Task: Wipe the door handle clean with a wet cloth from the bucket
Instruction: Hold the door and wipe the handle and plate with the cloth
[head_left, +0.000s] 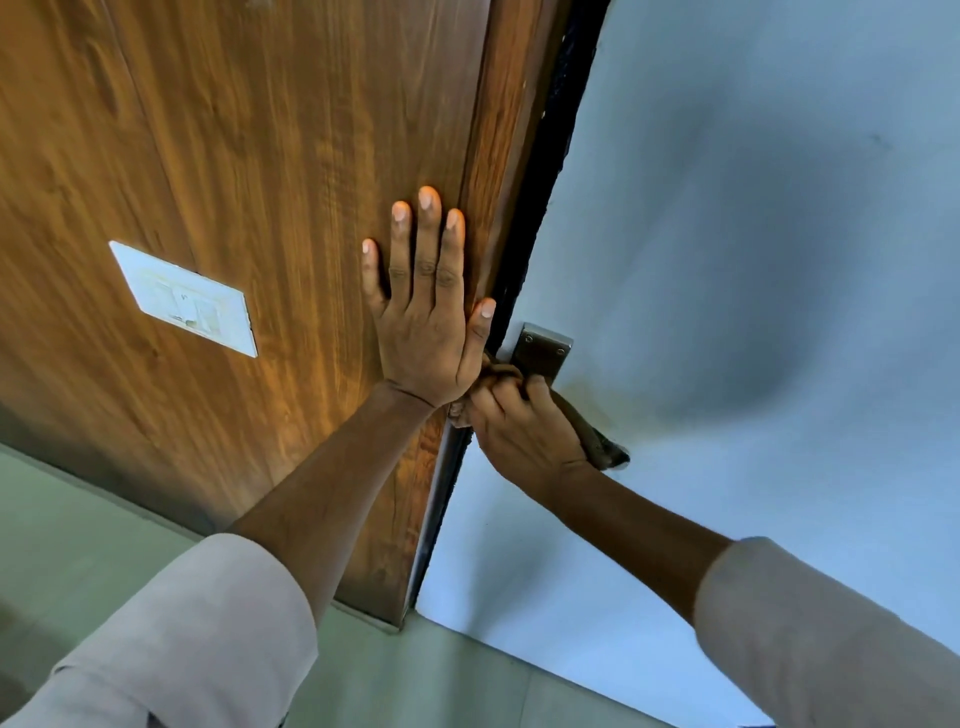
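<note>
The metal door handle plate (543, 353) sits on the pale blue-white door (727, 260), near its left edge. My right hand (519, 431) is closed around a brown cloth (592, 441) and presses it on the handle just below the plate; the lever itself is hidden under hand and cloth. A tail of the cloth hangs out to the right of my fist. My left hand (423, 312) lies flat with fingers spread on the wooden panel (260, 182) beside the door edge. The bucket is out of view.
A white switch plate (182, 299) is set in the wooden panel to the left. A dark gap (556, 156) runs between the panel and the door. Greenish floor (441, 675) lies below.
</note>
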